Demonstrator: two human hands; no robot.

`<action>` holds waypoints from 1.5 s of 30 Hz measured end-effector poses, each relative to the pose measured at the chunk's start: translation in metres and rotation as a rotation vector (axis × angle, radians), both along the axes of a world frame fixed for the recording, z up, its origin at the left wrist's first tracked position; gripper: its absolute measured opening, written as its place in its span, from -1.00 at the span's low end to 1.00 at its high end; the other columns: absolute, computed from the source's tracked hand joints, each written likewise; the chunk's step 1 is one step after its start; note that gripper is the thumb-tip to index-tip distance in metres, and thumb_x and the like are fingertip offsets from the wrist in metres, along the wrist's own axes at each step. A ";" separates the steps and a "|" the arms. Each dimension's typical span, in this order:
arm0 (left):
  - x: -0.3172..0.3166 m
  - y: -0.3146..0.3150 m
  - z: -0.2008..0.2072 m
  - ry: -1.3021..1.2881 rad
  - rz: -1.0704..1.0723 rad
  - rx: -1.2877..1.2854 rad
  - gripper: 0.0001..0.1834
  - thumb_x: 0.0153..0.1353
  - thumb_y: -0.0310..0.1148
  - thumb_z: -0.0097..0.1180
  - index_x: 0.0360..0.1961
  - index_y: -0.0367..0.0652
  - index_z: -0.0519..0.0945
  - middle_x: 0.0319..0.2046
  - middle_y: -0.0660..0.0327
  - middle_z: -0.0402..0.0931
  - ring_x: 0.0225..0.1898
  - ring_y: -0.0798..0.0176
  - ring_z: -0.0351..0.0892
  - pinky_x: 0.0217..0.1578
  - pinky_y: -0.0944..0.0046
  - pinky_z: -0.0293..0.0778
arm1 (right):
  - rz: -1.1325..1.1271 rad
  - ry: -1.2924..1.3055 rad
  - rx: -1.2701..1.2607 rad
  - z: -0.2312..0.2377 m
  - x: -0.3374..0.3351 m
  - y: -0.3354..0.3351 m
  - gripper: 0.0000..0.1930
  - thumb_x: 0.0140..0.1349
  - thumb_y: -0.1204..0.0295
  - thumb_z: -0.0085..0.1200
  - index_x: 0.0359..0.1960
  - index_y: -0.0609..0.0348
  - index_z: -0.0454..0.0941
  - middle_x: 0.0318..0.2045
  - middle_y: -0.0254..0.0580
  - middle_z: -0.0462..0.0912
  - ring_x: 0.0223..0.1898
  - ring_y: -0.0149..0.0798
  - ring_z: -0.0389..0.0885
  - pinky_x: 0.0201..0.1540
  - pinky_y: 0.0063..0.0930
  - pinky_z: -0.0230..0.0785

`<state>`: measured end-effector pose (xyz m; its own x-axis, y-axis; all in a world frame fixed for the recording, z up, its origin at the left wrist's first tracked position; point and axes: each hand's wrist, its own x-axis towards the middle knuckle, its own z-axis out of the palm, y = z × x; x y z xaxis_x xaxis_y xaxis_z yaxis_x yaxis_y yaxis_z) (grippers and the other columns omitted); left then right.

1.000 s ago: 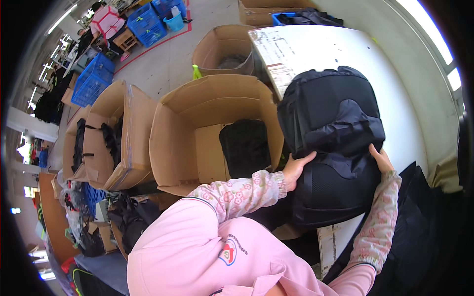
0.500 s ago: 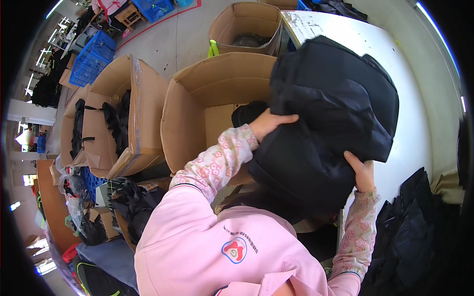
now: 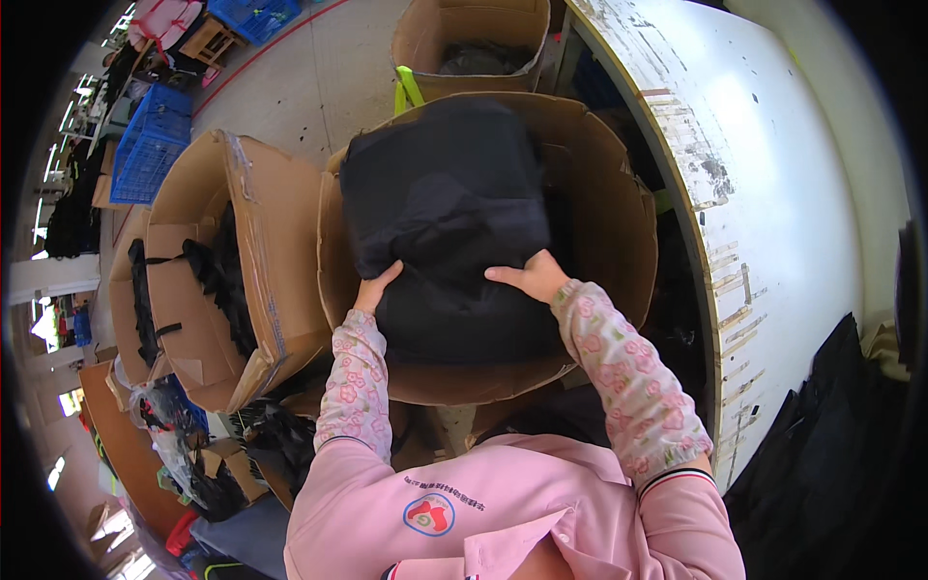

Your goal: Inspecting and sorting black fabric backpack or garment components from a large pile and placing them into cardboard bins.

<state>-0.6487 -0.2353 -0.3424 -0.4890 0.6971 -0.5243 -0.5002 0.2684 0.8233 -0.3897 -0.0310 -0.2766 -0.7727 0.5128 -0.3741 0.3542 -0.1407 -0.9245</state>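
Fingers (image 3: 522, 277) on black bag (image 3: 449, 213), thumbs (image 3: 389, 275) inward

The black bag (image 3: 445, 213) has moved off the desk (image 3: 793, 193) at 3 o'clock to over the open cardboard box (image 3: 623, 242) near 12 o'clock, left grip (image 3: 373, 292) and right grip (image 3: 540, 278) swinging with it.

A person holds a black bag (image 3: 449, 208) in both hands over an open cardboard box (image 3: 459, 384).
The left hand (image 3: 375, 288) grips the bag's left edge and the right hand (image 3: 534, 277) its right side, thumbs on top, the other fingers mostly hidden; floral sleeves (image 3: 633, 372) cover both forearms. A second carton (image 3: 290, 232) with black items inside stands to the left, a white table (image 3: 793, 145) to the right, and a yellow-green strip (image 3: 407, 89) hangs beyond the box, near a farther carton (image 3: 416, 34).
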 end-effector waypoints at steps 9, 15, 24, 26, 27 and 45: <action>0.046 -0.071 -0.167 0.520 -0.247 -0.892 -0.06 0.02 0.05 0.31 0.28 -0.34 0.23 0.22 -0.15 0.30 0.24 -0.08 0.29 0.24 0.11 0.21 | 0.206 -0.483 0.033 -0.082 0.116 -0.023 -0.37 0.09 0.15 0.28 0.15 0.21 0.40 0.06 0.11 0.52 0.08 -0.01 0.53 0.13 -0.22 0.38; 0.109 0.019 -0.173 -0.057 -0.474 -0.666 -0.54 0.18 0.03 0.19 0.02 0.07 0.52 -0.27 0.33 0.59 -0.31 0.32 0.57 -0.39 0.19 0.40 | -0.234 -0.346 0.205 0.056 0.219 -0.015 -0.59 0.19 0.33 0.21 0.03 0.24 0.48 -0.24 -0.03 0.68 -0.21 -0.16 0.68 -0.12 -0.35 0.51; 0.193 0.219 -0.007 0.363 -0.373 0.118 -0.77 0.32 -0.35 0.05 -0.02 -0.13 0.49 -0.33 0.29 0.53 -0.44 0.46 0.50 -0.40 0.46 0.47 | -1.416 -0.109 0.541 0.202 0.505 -0.049 -0.85 0.21 0.50 0.10 -0.21 0.28 0.57 -0.46 -0.28 0.64 -0.42 -0.49 0.58 -0.33 -0.57 0.44; 0.244 0.254 0.056 0.368 -0.409 0.289 -0.78 0.33 -0.38 0.03 -0.03 -0.16 0.49 -0.33 0.29 0.53 -0.42 0.47 0.50 -0.37 0.46 0.48 | -1.442 -0.461 0.755 0.213 0.587 -0.070 -0.83 0.19 0.44 0.15 -0.23 0.27 0.57 -0.45 -0.25 0.63 -0.40 -0.43 0.60 -0.31 -0.56 0.46; 0.273 0.266 0.086 0.359 -0.429 0.432 -0.79 0.33 -0.42 0.02 -0.03 -0.19 0.48 -0.34 0.29 0.52 -0.40 0.47 0.49 -0.35 0.46 0.50 | -1.399 -0.730 0.804 0.211 0.624 -0.080 -0.74 0.17 0.37 0.18 -0.16 0.25 0.54 -0.42 -0.22 0.63 -0.38 -0.40 0.62 -0.30 -0.56 0.47; 0.635 0.250 0.234 0.163 -1.595 0.726 -0.79 0.30 -0.42 0.09 -0.09 -0.27 0.53 -0.27 0.32 0.52 -0.28 0.49 0.50 -0.22 0.45 0.47 | -1.972 -0.392 0.791 0.185 0.712 -0.052 -0.75 0.12 0.29 0.25 -0.43 0.23 0.53 -0.64 -0.14 0.59 -0.61 -0.20 0.59 -0.51 -0.35 0.39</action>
<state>-0.0137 0.0150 -0.1081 0.8305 0.5536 0.0617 -0.0466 -0.0413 0.9981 0.3220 -0.0832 -0.0915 0.8555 0.4243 0.2969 0.4051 -0.1914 -0.8940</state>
